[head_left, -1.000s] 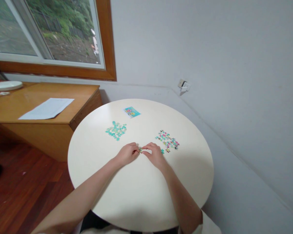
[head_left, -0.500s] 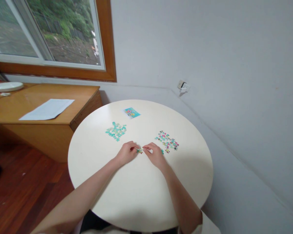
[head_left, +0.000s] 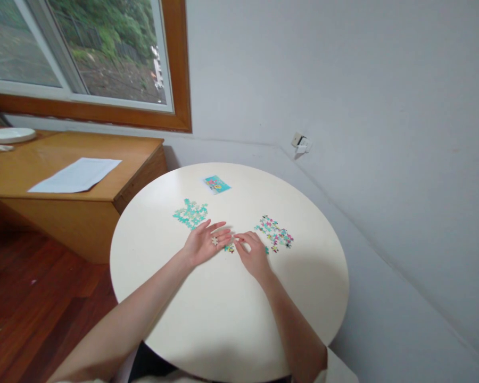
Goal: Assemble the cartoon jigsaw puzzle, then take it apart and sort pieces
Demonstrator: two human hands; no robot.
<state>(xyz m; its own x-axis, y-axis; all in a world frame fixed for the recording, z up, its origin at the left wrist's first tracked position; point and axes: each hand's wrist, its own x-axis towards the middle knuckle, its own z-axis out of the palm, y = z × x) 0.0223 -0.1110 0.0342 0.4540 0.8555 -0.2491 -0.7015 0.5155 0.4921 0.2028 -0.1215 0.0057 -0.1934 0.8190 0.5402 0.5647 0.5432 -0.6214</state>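
My left hand (head_left: 203, 243) is turned palm up with its fingers stretched out, and a pale jigsaw piece (head_left: 214, 241) rests loose on it. Close beside it, my right hand (head_left: 253, 250) pinches what looks like another small jigsaw piece (head_left: 233, 237) between thumb and fingertips. Below the fingertips of both hands, a small cluster of multicoloured jigsaw pieces (head_left: 229, 248) lies on the table, partly hidden by the left fingers.
On the round white table (head_left: 223, 319) are a heap of turquoise pieces (head_left: 190, 213), a spread of mixed-colour pieces (head_left: 277, 234) and a picture card (head_left: 216, 184). A wooden desk (head_left: 64, 154) with a paper sheet (head_left: 75, 174) stands at left. The wall (head_left: 343, 106) borders the right.
My left hand has turned from a closed, palm-down pose to an open palm facing up, showing the piece on it. My right hand stays pinched, nearly in place. The camera shifted slightly.
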